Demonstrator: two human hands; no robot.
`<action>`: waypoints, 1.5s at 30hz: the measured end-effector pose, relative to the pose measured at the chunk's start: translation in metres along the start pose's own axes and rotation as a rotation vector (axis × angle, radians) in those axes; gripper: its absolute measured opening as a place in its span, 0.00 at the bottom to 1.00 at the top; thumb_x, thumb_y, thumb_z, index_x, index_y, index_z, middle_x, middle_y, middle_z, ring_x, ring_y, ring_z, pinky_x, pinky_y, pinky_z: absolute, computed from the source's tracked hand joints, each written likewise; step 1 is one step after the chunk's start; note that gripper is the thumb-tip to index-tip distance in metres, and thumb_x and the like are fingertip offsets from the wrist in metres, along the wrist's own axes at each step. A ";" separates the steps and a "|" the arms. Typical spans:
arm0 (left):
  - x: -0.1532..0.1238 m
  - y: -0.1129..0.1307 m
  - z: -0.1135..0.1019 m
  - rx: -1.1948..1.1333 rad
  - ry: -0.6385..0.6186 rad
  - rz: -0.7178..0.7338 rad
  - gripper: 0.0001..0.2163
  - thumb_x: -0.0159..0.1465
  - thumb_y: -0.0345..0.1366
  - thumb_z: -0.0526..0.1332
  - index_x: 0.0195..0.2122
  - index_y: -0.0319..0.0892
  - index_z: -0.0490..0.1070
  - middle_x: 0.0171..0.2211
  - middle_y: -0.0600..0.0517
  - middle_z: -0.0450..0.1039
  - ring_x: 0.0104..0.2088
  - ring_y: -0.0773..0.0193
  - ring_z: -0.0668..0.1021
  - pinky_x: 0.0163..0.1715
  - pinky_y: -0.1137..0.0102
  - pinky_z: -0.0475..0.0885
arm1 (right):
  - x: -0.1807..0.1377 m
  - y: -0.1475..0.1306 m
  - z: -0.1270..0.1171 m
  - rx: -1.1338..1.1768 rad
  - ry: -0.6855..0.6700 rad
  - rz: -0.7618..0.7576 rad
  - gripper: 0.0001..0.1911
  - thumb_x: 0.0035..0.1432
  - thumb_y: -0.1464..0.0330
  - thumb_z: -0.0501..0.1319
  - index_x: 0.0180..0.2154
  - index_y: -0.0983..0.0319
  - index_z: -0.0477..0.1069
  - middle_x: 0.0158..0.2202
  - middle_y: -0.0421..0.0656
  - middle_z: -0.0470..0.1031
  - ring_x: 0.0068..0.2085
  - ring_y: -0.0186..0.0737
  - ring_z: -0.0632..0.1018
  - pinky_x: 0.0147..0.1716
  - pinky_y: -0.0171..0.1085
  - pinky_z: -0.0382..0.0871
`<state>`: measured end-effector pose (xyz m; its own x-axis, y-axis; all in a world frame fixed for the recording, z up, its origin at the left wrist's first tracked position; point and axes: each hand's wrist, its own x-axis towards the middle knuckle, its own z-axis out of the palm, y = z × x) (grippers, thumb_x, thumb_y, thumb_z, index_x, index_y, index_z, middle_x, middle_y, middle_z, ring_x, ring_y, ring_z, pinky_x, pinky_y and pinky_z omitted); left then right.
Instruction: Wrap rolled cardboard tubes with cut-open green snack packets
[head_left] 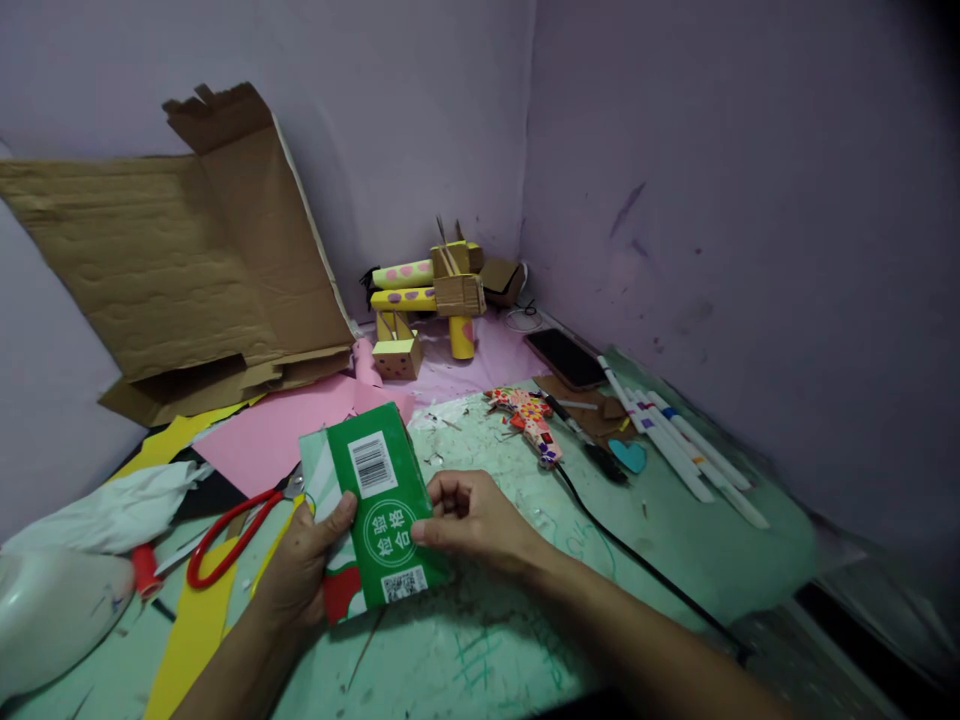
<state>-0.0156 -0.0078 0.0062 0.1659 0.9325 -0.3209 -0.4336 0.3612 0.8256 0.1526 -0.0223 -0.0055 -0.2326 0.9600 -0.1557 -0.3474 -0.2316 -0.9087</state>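
A green cardboard box (pixel 382 445) with a barcode, a QR code and white printed characters is held up, tilted, above the table. My left hand (pixel 304 550) grips its left side, thumb on the printed face. At its right edge, my right hand (pixel 480 520) pinches the box with thumb and curled fingers. Red-handled scissors (pixel 225 545) lie just left of my left hand, their blades partly behind the box. Yellow paper strips (pixel 184 640) lie under the scissors.
A large opened cardboard box (pixel 210 250) leans on the wall. Yellow paper tube figures (pixel 420 300) stand in the corner. To the right are a glue gun (pixel 536 425) with its black cord, a phone (pixel 566 358), several markers (pixel 697 450) and a blue paper heart (pixel 628 456).
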 end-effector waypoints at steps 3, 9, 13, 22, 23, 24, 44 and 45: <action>0.000 0.001 0.002 0.073 0.064 0.014 0.32 0.46 0.29 0.71 0.53 0.41 0.65 0.36 0.44 0.79 0.36 0.44 0.80 0.35 0.55 0.78 | 0.003 0.003 0.000 -0.058 0.170 -0.065 0.13 0.33 0.67 0.72 0.20 0.62 0.68 0.14 0.31 0.64 0.16 0.26 0.63 0.16 0.28 0.53; 0.004 0.005 -0.001 0.091 0.139 -0.032 0.13 0.61 0.38 0.59 0.43 0.36 0.71 0.30 0.42 0.79 0.32 0.49 0.81 0.31 0.58 0.78 | 0.010 0.005 -0.008 -0.035 0.245 -0.078 0.13 0.33 0.65 0.71 0.18 0.64 0.69 0.15 0.37 0.70 0.18 0.30 0.68 0.19 0.31 0.60; 0.010 0.017 -0.011 0.113 0.266 0.067 0.10 0.64 0.36 0.55 0.38 0.35 0.71 0.25 0.44 0.78 0.26 0.54 0.80 0.26 0.61 0.78 | 0.011 0.001 -0.020 0.040 0.323 -0.134 0.16 0.37 0.59 0.70 0.26 0.64 0.72 0.19 0.38 0.75 0.21 0.33 0.73 0.24 0.32 0.65; 0.028 0.048 -0.053 0.222 0.398 0.305 0.09 0.50 0.33 0.66 0.32 0.37 0.71 0.21 0.53 0.75 0.19 0.62 0.76 0.19 0.71 0.73 | -0.002 0.006 -0.039 0.064 0.364 -0.061 0.18 0.37 0.61 0.72 0.29 0.64 0.73 0.23 0.41 0.78 0.24 0.39 0.77 0.23 0.35 0.67; 0.030 0.050 -0.055 0.226 0.415 0.323 0.09 0.50 0.32 0.65 0.32 0.37 0.70 0.20 0.53 0.74 0.19 0.62 0.76 0.20 0.70 0.73 | -0.003 0.008 -0.040 0.065 0.361 -0.048 0.18 0.37 0.61 0.72 0.30 0.63 0.73 0.24 0.41 0.78 0.24 0.39 0.77 0.23 0.35 0.67; 0.032 0.052 -0.055 0.227 0.429 0.343 0.08 0.50 0.31 0.64 0.32 0.37 0.70 0.21 0.53 0.74 0.20 0.61 0.77 0.21 0.69 0.74 | -0.004 0.009 -0.040 0.069 0.365 -0.036 0.19 0.37 0.62 0.72 0.32 0.63 0.73 0.25 0.41 0.79 0.24 0.40 0.77 0.24 0.35 0.68; -0.003 0.009 -0.001 0.738 -0.098 0.407 0.17 0.54 0.35 0.63 0.45 0.37 0.68 0.35 0.46 0.75 0.34 0.58 0.78 0.31 0.68 0.74 | -0.009 0.015 -0.027 0.012 0.150 -0.199 0.13 0.49 0.64 0.66 0.36 0.61 0.67 0.32 0.42 0.80 0.33 0.40 0.79 0.32 0.36 0.71; -0.004 0.008 0.001 0.812 -0.146 0.513 0.10 0.56 0.32 0.61 0.39 0.37 0.71 0.30 0.48 0.76 0.31 0.60 0.78 0.28 0.70 0.74 | -0.008 0.015 -0.026 -0.012 0.141 -0.236 0.12 0.50 0.64 0.66 0.36 0.61 0.67 0.32 0.42 0.80 0.34 0.40 0.79 0.32 0.36 0.71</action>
<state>-0.0188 -0.0088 0.0141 0.2593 0.9484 0.1826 0.2502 -0.2486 0.9357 0.1731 -0.0295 -0.0282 -0.0174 0.9998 0.0095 -0.3663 0.0025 -0.9305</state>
